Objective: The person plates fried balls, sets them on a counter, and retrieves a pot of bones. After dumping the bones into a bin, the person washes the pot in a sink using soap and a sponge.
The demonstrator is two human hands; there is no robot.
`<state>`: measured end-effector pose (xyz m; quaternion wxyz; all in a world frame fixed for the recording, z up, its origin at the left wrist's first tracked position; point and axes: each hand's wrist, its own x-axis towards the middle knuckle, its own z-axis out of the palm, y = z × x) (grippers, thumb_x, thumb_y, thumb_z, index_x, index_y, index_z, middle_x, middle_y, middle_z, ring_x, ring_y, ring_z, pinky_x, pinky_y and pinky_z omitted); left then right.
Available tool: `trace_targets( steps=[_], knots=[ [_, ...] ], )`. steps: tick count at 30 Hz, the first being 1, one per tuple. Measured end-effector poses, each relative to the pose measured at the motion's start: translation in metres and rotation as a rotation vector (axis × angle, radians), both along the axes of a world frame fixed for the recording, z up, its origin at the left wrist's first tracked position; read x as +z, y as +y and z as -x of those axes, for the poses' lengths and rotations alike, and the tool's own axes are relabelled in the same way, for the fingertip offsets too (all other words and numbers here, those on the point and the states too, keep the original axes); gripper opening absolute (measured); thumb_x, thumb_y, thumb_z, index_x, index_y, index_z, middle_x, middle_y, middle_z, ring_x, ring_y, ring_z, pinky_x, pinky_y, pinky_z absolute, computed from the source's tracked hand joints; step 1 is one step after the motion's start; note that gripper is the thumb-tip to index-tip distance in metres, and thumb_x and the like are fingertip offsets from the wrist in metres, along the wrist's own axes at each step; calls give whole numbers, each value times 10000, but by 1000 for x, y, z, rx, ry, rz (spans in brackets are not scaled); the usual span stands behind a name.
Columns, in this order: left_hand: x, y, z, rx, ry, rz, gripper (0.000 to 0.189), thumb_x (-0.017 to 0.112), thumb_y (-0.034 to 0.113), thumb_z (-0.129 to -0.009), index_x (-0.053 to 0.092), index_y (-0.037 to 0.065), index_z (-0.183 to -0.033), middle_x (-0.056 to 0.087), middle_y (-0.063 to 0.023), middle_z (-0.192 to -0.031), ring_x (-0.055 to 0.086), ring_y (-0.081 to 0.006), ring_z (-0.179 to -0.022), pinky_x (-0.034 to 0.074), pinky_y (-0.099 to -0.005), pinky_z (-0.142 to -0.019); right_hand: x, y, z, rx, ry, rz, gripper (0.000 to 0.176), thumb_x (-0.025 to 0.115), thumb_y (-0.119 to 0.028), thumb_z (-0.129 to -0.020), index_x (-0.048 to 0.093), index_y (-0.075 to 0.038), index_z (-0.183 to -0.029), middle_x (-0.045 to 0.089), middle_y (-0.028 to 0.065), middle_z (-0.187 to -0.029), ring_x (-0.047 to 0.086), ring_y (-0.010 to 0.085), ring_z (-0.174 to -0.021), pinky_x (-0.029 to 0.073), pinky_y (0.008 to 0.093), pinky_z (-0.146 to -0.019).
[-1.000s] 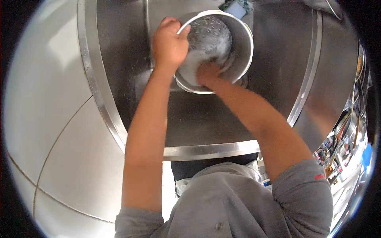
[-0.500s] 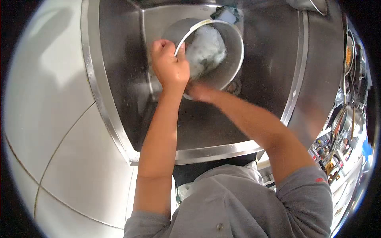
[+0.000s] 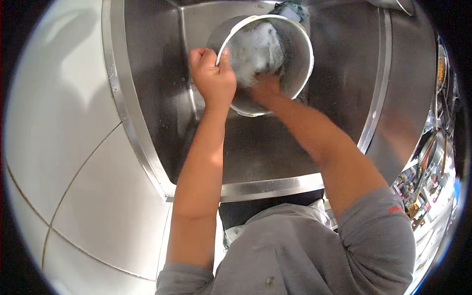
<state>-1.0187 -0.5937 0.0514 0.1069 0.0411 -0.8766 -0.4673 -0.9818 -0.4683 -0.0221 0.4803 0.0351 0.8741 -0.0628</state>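
Note:
A large metal pot (image 3: 299, 56) tilts in the sink with its mouth turned toward me. White suds and cloudy water (image 3: 258, 46) lie inside it. My left hand (image 3: 212, 78) is closed on the left side of the pot's rim, thumb on the inner side. My right hand (image 3: 267, 87) reaches over the near rim into the pot. Its fingers are blurred and partly sunk in the suds, so whether they hold anything is hidden.
The steel sink (image 3: 265, 157) surrounds the pot. Behind the pot lies a dark green and pale blue bundle (image 3: 291, 11), perhaps a scouring pad. Part of a metal vessel (image 3: 398, 5) shows at the upper right. White tiles (image 3: 64, 147) run along the left; pans (image 3: 430, 147) stand at far right.
My right hand has moved from the pot's near lower rim up into its inside. The pot's mouth appears slightly higher and farther right. My left hand keeps its grip on the rim.

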Motion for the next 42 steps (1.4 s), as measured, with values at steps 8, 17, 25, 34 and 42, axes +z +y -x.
trace_targets(
  steps=[8,17,25,34,42],
  knots=[
    [-13,-20,-2,23,-38,-16,315,828,130,-898,590,-51,-801,588,-166,-1010,593,-356,-904,494,-450,-820,29,27,-70,-65,145,559,357,617,-237,-1004,731,10,-1234,775,256,-1154,740,463,-1056,556,568,-936],
    [-8,-22,1,-12,40,11,354,835,119,-916,549,-52,-795,583,-172,-1002,584,-341,-919,487,-411,-852,37,45,-82,207,184,513,339,632,-211,-962,764,-46,-1227,751,181,-1218,704,347,-1189,530,556,-1022],
    [-14,8,1,65,-98,-53,329,798,161,-939,589,-56,-809,587,-158,-1048,601,-349,-940,488,-447,-857,-46,102,-11,438,311,-253,304,562,-214,-1023,773,-78,-1195,699,157,-1323,595,314,-1289,448,461,-1047],
    [-72,-37,-10,370,-526,-593,264,841,158,-907,659,-27,-953,720,-124,-994,674,-235,-895,526,-397,-824,-9,-20,-23,-252,39,849,504,498,-400,-1130,578,-55,-1489,655,256,-1408,625,390,-1292,461,481,-1117],
    [-48,-23,67,-343,-239,280,312,798,264,-944,641,-4,-910,640,-221,-986,645,-434,-967,518,-530,-832,-37,125,-10,781,283,-281,399,579,-326,-1029,781,-97,-1286,677,138,-1404,580,331,-1355,449,509,-1075]
  ],
)
